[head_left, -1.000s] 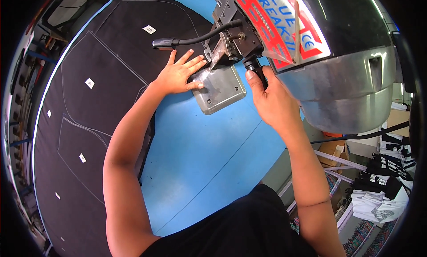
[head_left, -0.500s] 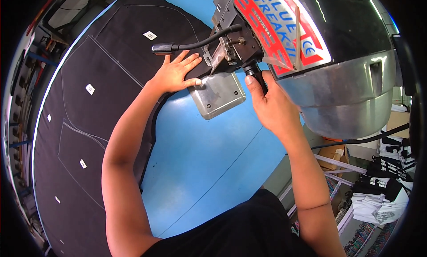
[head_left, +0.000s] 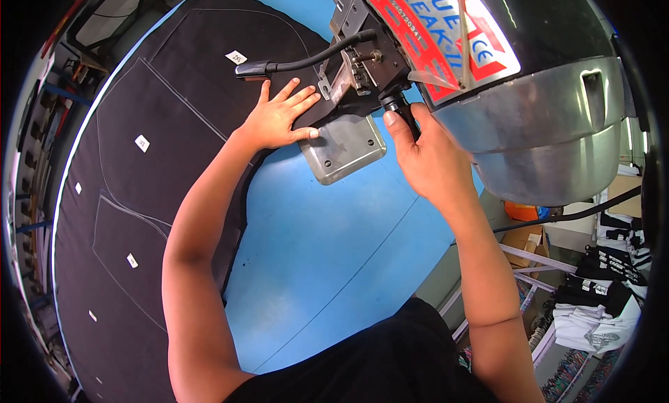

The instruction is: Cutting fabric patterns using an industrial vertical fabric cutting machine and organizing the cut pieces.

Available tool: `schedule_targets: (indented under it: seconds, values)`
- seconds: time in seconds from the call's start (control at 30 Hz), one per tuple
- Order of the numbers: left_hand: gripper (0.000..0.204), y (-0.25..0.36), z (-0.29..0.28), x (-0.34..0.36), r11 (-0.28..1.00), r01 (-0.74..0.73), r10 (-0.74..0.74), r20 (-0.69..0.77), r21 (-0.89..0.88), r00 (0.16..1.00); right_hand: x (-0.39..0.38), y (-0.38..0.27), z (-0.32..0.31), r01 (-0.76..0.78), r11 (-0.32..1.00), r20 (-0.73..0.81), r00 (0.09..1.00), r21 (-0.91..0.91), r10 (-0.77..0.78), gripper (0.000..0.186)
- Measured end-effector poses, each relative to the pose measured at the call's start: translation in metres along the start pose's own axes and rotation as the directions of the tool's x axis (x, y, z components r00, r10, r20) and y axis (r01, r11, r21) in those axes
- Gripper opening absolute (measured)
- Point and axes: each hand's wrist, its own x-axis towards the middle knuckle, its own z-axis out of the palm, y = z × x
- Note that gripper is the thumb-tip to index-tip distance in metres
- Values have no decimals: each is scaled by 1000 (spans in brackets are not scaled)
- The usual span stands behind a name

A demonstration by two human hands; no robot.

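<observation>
My left hand [head_left: 279, 117] lies flat with spread fingers on a stack of black fabric [head_left: 146, 201] marked with pale outlines and small labels; its thumb reaches over the metal base plate [head_left: 341, 152] of a cutting machine [head_left: 543, 131]. My right hand [head_left: 425, 152] is closed around the machine's black handle [head_left: 397, 103], thumb on top. The machine has a dark upper housing, a silver lower housing, a red label and a vertical metal mechanism [head_left: 355, 72] beside my left fingertips. A black bent arm [head_left: 293, 67] reaches over the fabric; the blade's cutting point is hidden.
The blue tabletop [head_left: 327, 256] curves beneath the fabric. A black cable [head_left: 578, 215] runs at the right. Beyond the table are folded white and black garments [head_left: 592, 319], cardboard boxes [head_left: 529, 242] and pale rails [head_left: 529, 256]. Dark shelving [head_left: 31, 229] lines the left edge.
Machine and both hands have shifted only slightly, and the view has moved a little. More black fabric overlaps the upper part of the base plate than a second ago. Both hands keep their holds.
</observation>
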Motion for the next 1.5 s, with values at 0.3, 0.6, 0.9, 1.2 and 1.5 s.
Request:
schedule_targets:
  seconds: [0.3, 0.6, 0.9, 1.2, 1.5]
  values:
    - [89, 1, -1, 1, 1000, -2, 2, 4, -4, 1000, 9, -7, -4, -88, 995, 100, 991, -39, 91, 54]
    - [91, 1, -2, 0, 1000, -2, 2, 2, -1, 1000, 17, -15, -11, -129, 992, 165, 978, -2, 128, 54]
    - [92, 0, -4, 0, 1000, -13, 13, -6, 8, 1000, 24, -9, 2, 0, 999, 12, 1000, 37, -1, 53]
    - [92, -1, -8, 5, 1000, -5, 6, 22, -27, 1000, 34, -4, 11, 124, 992, -111, 986, 8, -123, 49]
    - [83, -33, -8, 21, 998, 63, -63, -20, -2, 998, 37, -20, 7, -19, 1000, -3, 1000, 8, 19, 46]
